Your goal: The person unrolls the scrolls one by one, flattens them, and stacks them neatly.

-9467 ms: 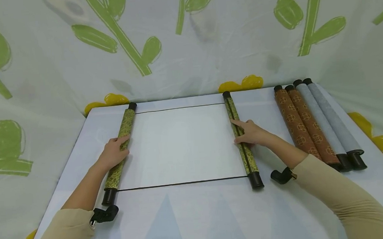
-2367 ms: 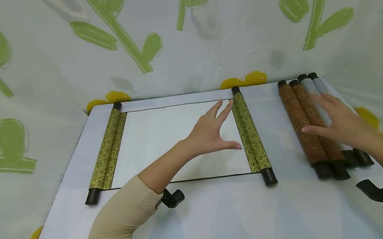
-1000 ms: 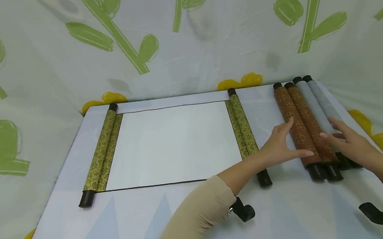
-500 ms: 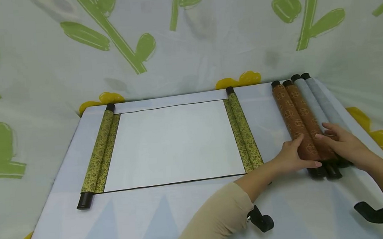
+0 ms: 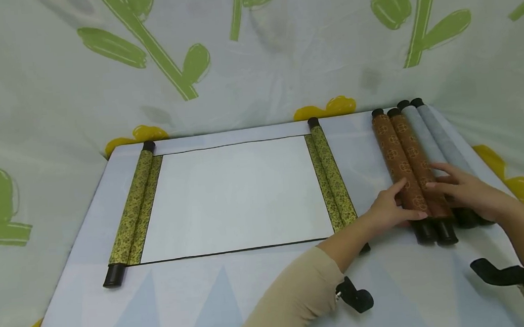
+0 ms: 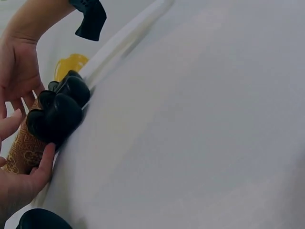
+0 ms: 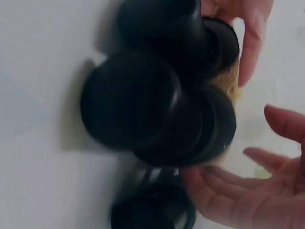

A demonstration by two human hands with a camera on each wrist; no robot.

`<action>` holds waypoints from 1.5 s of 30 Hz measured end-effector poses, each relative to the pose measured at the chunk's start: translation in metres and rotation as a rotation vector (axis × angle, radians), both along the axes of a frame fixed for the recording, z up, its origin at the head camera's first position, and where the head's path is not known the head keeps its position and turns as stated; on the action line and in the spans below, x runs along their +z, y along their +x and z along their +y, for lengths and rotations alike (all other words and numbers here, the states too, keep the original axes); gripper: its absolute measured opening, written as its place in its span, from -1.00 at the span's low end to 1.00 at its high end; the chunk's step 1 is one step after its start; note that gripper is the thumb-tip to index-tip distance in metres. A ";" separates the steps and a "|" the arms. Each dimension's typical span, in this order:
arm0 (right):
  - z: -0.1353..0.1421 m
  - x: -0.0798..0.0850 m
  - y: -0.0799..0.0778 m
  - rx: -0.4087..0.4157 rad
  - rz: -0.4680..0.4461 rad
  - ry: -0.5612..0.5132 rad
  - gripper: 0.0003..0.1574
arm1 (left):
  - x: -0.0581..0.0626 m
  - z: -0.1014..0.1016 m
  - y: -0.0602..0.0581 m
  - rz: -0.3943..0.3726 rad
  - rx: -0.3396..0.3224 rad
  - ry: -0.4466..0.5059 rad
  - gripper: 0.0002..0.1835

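Note:
In the head view a brown patterned scroll [image 5: 394,154], rolled from both ends into two tubes, lies at the right of the table. My left hand [image 5: 387,209] grips its left tube near the front, thumb on top and fingers curled at the side. From the right, my right hand [image 5: 471,194] holds the other tube, its fingers reaching between it and a rolled grey scroll [image 5: 443,138]. The brown scroll's black end knobs [image 7: 138,100] fill the right wrist view. In the left wrist view these knobs [image 6: 59,117] sit between both hands.
An unrolled scroll with a blank white sheet [image 5: 232,196] and green-yellow rollers [image 5: 130,213] lies across the left and middle of the white table [image 5: 208,309]. My left forearm overlaps its right roller's front end. A leaf-printed cloth [image 5: 256,83] hangs behind.
The green-yellow scroll's rollers were spread further apart earlier and then released. Both hands moved right to the brown scroll and took hold; its front end has shifted slightly left, away from the grey scroll.

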State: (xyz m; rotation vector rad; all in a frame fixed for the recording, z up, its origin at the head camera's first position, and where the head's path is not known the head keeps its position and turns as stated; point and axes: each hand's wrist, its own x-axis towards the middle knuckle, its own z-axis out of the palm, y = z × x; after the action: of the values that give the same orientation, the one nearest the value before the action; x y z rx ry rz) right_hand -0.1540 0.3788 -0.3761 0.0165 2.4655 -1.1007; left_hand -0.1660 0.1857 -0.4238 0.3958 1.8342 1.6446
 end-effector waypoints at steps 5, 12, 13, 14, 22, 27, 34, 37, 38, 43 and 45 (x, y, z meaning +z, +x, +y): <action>0.008 -0.006 0.002 0.016 -0.050 -0.083 -0.16 | 0.005 0.002 -0.001 -0.049 0.053 -0.022 -0.11; -0.008 -0.020 0.006 0.015 0.000 -0.225 -0.08 | 0.007 -0.012 -0.004 0.101 0.003 -0.098 -0.10; -0.013 -0.023 0.006 0.019 0.019 -0.234 -0.05 | 0.007 -0.016 -0.005 0.116 -0.006 -0.094 -0.10; -0.017 -0.025 0.005 0.022 0.039 -0.242 -0.02 | 0.007 -0.019 -0.006 0.128 -0.016 -0.080 -0.09; -0.034 -0.033 0.011 -0.023 0.085 -0.393 -0.04 | 0.009 -0.028 -0.013 0.058 -0.073 -0.092 0.03; -0.039 -0.033 0.014 -0.018 0.159 -0.400 0.00 | 0.010 -0.028 -0.017 -0.009 -0.021 -0.097 -0.01; -0.043 -0.029 0.014 -0.017 0.282 -0.351 0.03 | 0.010 -0.031 -0.022 0.043 -0.002 -0.017 -0.07; -0.044 -0.027 0.014 -0.029 0.299 -0.384 0.03 | 0.011 -0.034 -0.022 0.109 -0.027 -0.040 -0.06; -0.044 -0.026 0.015 -0.034 0.301 -0.409 0.02 | 0.012 -0.035 -0.022 0.131 -0.038 -0.054 -0.05; -0.050 -0.020 0.018 -0.057 0.335 -0.526 0.05 | 0.018 -0.045 -0.023 0.224 -0.109 -0.078 -0.02; -0.055 -0.018 0.020 -0.054 0.349 -0.571 0.09 | 0.021 -0.051 -0.024 0.255 -0.139 -0.070 0.03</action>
State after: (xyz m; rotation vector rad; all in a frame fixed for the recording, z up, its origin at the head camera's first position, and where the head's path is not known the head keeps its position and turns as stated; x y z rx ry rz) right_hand -0.1341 0.3238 -0.3937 -0.3058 2.3426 -1.9304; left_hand -0.1897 0.1345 -0.4032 0.7132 1.9934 1.4860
